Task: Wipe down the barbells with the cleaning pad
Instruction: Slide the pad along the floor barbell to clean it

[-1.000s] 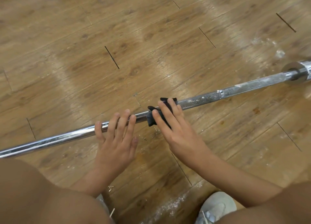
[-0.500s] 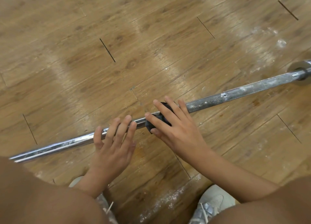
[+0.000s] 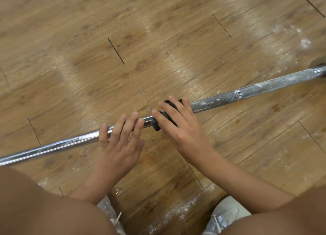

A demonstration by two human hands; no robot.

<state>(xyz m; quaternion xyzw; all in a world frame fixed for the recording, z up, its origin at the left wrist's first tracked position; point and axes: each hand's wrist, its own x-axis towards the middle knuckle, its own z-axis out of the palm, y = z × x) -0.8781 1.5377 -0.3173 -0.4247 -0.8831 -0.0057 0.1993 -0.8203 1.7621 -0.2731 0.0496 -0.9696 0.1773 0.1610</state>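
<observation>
Shifted leftward along the shaft since the earlier frame, my right hand [image 3: 180, 128] pressed the dark cleaning pad [image 3: 156, 125] onto the barbell [image 3: 220, 100] with straight fingers. My left hand [image 3: 120, 146] rested flat just beside it. The barbell lay on a chalk-dusted wooden floor [image 3: 158, 40].

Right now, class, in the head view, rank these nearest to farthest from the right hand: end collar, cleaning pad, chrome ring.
1. cleaning pad, pressed under the right hand on the barbell.
2. chrome ring, farther right along the barbell.
3. end collar, at the picture's right edge.
</observation>
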